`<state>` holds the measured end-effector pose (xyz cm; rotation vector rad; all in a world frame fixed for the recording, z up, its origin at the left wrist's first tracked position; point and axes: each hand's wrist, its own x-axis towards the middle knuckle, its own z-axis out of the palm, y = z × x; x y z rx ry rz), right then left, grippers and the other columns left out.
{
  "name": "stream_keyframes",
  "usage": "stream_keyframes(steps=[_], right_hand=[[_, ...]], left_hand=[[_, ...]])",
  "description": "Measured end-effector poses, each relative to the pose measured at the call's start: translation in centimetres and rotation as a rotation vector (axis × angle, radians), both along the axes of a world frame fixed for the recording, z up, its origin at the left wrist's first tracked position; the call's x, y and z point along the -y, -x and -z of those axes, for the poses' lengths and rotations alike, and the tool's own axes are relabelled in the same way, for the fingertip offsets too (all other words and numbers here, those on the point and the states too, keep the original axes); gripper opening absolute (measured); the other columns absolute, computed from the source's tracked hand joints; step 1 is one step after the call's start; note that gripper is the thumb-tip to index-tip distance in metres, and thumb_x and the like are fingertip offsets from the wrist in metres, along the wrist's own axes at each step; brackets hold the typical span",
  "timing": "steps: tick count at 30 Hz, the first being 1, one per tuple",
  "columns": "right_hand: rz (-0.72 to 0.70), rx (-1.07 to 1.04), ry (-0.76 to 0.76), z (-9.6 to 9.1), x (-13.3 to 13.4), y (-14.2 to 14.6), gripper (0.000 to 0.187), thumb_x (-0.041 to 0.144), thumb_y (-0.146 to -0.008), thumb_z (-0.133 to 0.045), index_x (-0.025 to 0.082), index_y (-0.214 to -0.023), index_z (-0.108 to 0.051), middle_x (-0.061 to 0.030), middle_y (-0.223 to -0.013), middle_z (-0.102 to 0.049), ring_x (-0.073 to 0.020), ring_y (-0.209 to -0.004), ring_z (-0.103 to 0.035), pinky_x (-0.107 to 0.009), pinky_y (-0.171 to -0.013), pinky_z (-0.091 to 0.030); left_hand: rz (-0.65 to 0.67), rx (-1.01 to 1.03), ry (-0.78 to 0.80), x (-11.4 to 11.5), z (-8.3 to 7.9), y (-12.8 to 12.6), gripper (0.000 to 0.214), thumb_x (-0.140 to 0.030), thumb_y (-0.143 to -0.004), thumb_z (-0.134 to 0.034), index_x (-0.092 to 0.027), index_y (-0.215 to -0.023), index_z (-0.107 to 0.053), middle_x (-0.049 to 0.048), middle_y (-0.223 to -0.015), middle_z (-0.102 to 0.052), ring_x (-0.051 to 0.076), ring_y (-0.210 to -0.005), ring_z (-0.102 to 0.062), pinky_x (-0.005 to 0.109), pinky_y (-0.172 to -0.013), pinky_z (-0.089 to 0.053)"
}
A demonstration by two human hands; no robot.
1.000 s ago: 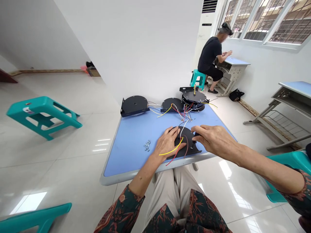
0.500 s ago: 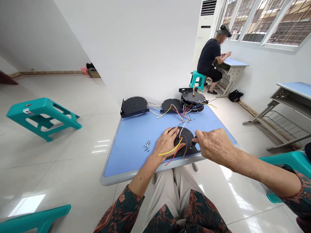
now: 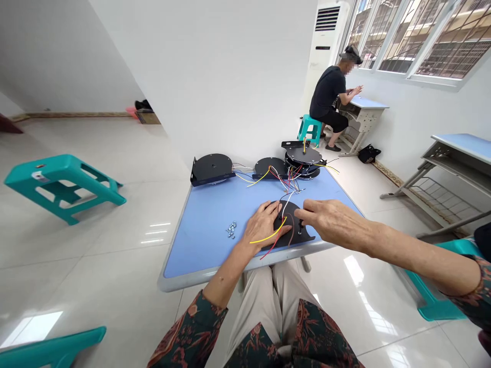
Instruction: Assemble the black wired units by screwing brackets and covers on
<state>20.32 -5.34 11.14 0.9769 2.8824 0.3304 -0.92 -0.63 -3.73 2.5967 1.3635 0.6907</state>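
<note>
A round black plate [image 3: 292,237] with a straight near edge lies close to the front of the blue table. Yellow, red, white, brown and black wires [image 3: 264,240] come out of its middle. My left hand [image 3: 261,225] rests flat on the plate's left side, thumb and fingers spread. Above the right side, my right hand [image 3: 324,217] is closed around a small black screwdriver [image 3: 300,225], whose handle the fingers mostly hide. The screwdriver stands roughly upright with its tip at a small silver screw [image 3: 299,233] in the plate.
Loose screws [image 3: 231,229] lie in a small pile on the blue table [image 3: 203,230]. Along the wall are more black discs [image 3: 213,167] and a stack of them [image 3: 304,158] with wires. Teal stools [image 3: 63,176] stand around. Another person [image 3: 330,92] sits at a far desk.
My right hand has shifted slightly left and its grip has turned, showing more of the screwdriver. The left hand stays on the plate. The camera view has swung a little.
</note>
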Motion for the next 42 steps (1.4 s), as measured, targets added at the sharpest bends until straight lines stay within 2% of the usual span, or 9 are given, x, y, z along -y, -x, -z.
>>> stream_keyframes(steps=[3, 7, 12, 17, 21, 28, 32, 36, 42], right_hand=[[-0.145, 0.057, 0.003, -0.1, -0.2, -0.4, 0.022, -0.003, -0.09, -0.041, 0.014, -0.093, -0.056, -0.0049, -0.083, -0.058, -0.0122, -0.059, -0.04, -0.03, -0.055, -0.023], [-0.141, 0.087, -0.08, 0.2, 0.1, -0.3, 0.02, 0.0, -0.089, -0.042, 0.015, -0.087, -0.055, -0.0046, -0.077, -0.059, -0.0123, -0.055, -0.037, -0.032, -0.054, -0.017], [0.059, 0.119, -0.032, 0.2, 0.5, 0.7, 0.018, 0.004, -0.084, -0.044, 0.014, -0.088, -0.059, -0.0085, -0.075, -0.065, -0.0128, -0.05, -0.036, -0.033, -0.053, -0.014], [0.362, 0.115, -0.003, 0.4, 1.1, 2.1, 0.022, 0.02, -0.095, -0.043, 0.011, -0.093, -0.063, -0.0147, -0.073, -0.069, -0.0172, -0.052, -0.05, -0.032, -0.054, -0.017], [0.45, 0.144, -0.009, -0.3, 0.9, 2.5, 0.032, 0.029, -0.103, -0.037, 0.01, -0.094, -0.062, -0.0161, -0.072, -0.069, -0.0219, -0.059, -0.059, -0.033, -0.054, -0.018], [0.003, 0.221, 0.143, -1.2, -0.3, 0.8, 0.016, 0.005, -0.096, -0.042, 0.013, -0.1, -0.055, -0.0113, -0.093, -0.069, -0.0142, -0.065, -0.057, -0.03, -0.056, -0.025], [-0.03, 0.229, 0.0, -0.2, -0.8, 0.1, 0.024, 0.029, -0.106, -0.036, 0.015, -0.095, -0.052, -0.0071, -0.068, -0.066, -0.0134, -0.05, -0.047, -0.031, -0.054, -0.018], [0.075, 0.256, -0.043, 0.3, -0.6, 0.9, 0.035, 0.037, -0.107, -0.03, 0.014, -0.094, -0.053, -0.0071, -0.056, -0.063, -0.014, -0.043, -0.043, -0.031, -0.053, -0.015], [0.466, 0.177, -0.082, 1.0, 1.0, 2.4, 0.042, 0.037, -0.106, -0.027, 0.011, -0.095, -0.058, -0.0123, -0.059, -0.065, -0.0188, -0.049, -0.055, -0.029, -0.053, -0.016]], left_hand=[[0.005, 0.001, -0.003, 0.0, 0.1, 0.0, 0.072, -0.06, -0.09, -0.059, -0.017, -0.147, -0.047, 0.013, -0.152, -0.051, 0.032, -0.143, -0.041, 0.05, -0.12, -0.036], [-0.004, -0.007, -0.011, 0.1, -0.1, 0.0, 0.07, -0.061, -0.092, -0.055, -0.015, -0.146, -0.049, 0.0134, -0.151, -0.052, 0.033, -0.143, -0.041, 0.05, -0.119, -0.037], [-0.018, -0.026, -0.008, 0.2, -0.3, -0.1, 0.072, -0.059, -0.092, -0.057, -0.012, -0.145, -0.05, 0.014, -0.15, -0.052, 0.035, -0.142, -0.041, 0.049, -0.118, -0.039], [-0.005, -0.034, -0.015, 0.2, -0.4, -0.2, 0.071, -0.059, -0.093, -0.055, -0.01, -0.144, -0.051, 0.0165, -0.15, -0.052, 0.033, -0.142, -0.042, 0.047, -0.12, -0.036], [-0.011, -0.01, -0.006, 0.2, -0.4, -0.2, 0.07, -0.06, -0.092, -0.057, -0.013, -0.144, -0.051, 0.015, -0.149, -0.053, 0.034, -0.142, -0.042, 0.049, -0.119, -0.037], [-0.016, 0.012, 0.024, 0.4, -0.8, -0.3, 0.067, -0.056, -0.09, -0.062, -0.016, -0.142, -0.052, 0.0128, -0.15, -0.052, 0.033, -0.141, -0.041, 0.048, -0.118, -0.039], [-0.023, 0.008, 0.042, 0.5, -1.0, -0.3, 0.069, -0.056, -0.089, -0.063, -0.015, -0.142, -0.051, 0.0123, -0.151, -0.052, 0.035, -0.142, -0.04, 0.048, -0.118, -0.039], [-0.03, 0.003, 0.047, 0.5, -1.0, -0.3, 0.07, -0.057, -0.089, -0.063, -0.014, -0.143, -0.051, 0.0128, -0.152, -0.051, 0.035, -0.142, -0.04, 0.048, -0.119, -0.038], [-0.026, -0.015, 0.025, 0.4, -0.7, -0.3, 0.069, -0.058, -0.09, -0.06, -0.014, -0.143, -0.051, 0.0137, -0.151, -0.052, 0.035, -0.142, -0.041, 0.049, -0.118, -0.038]])
